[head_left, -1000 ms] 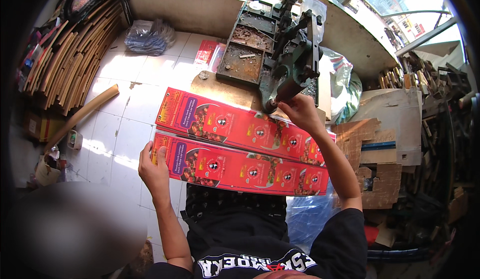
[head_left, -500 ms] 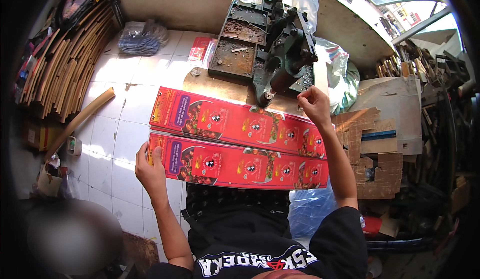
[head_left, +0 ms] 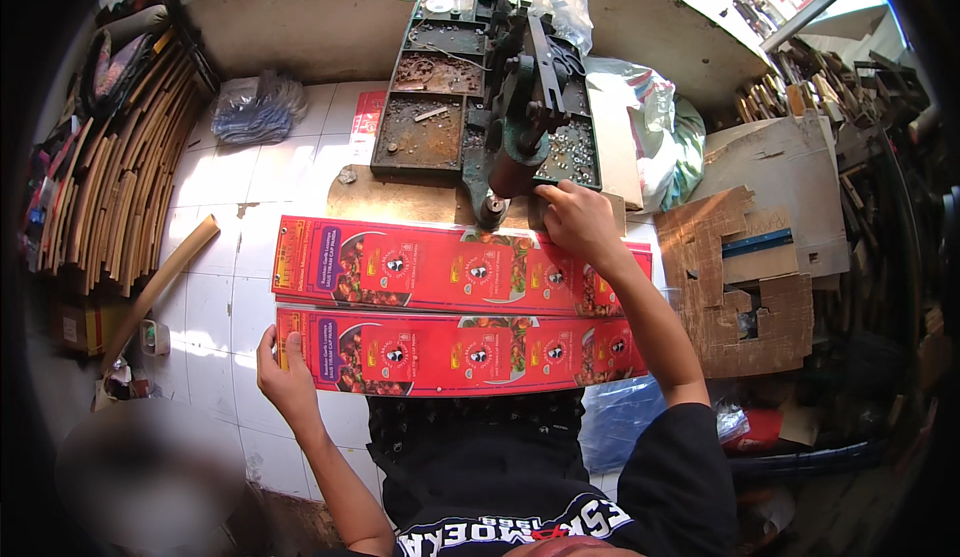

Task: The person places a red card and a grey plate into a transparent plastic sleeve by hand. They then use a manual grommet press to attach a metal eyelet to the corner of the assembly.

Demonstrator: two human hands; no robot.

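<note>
Two long red printed panels lie one behind the other before me: a near panel (head_left: 437, 355) and a far panel (head_left: 430, 269), which looks like a stack. With the thumb on top, my left hand (head_left: 289, 377) grips the near panel's left end. Beyond them stands a dark green hand press (head_left: 515, 162) with a round metal die at its foot. My right hand (head_left: 582, 219) is curled just right of that die, at the front edge of a tray (head_left: 572, 155) of small shiny metal pieces. Its fingertips are pinched together; anything between them is too small to make out.
Left of the press is a compartment tray (head_left: 418, 135) with loose bits. Brown boards (head_left: 130, 172) lean at the far left, near a cardboard tube (head_left: 165, 292). Torn cardboard (head_left: 745, 287) and plastic bags (head_left: 665, 147) lie on the right.
My right hand has come down from beside the press to the front of the metal-piece tray. My left hand keeps its grip on the near panel. The whole view has shifted slightly.
</note>
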